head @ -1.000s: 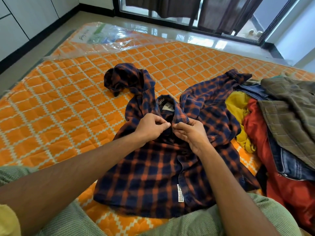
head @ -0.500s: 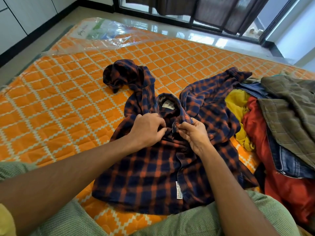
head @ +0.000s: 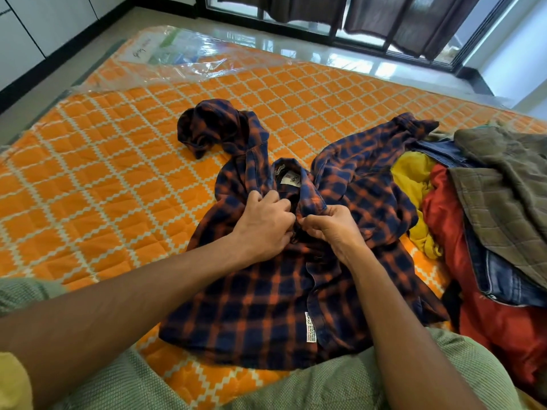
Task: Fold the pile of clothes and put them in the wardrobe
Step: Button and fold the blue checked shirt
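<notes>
A navy and orange plaid shirt [head: 266,306] lies front up on the orange quilted mattress [head: 103,202], its collar with a white label pointing away from me. One sleeve is bunched at the far left, the other stretches toward the pile on the right. My left hand [head: 263,224] and my right hand [head: 331,229] meet just below the collar, each pinching one edge of the shirt's front opening. A pile of clothes [head: 488,217] lies at the right: olive quilted cloth on top, jeans, a red garment and a yellow one.
Clear plastic wrap [head: 177,54] covers the mattress's far end. Beyond it is a glossy tiled floor [head: 340,54] and a glass door with dark curtains [head: 384,22]. White cabinet fronts [head: 35,28] stand at the far left. My green-trousered knees sit at the mattress's near edge.
Both hands have stayed at the collar, working the front edges together; their fingers have shifted slightly. The shirt itself has barely moved.
</notes>
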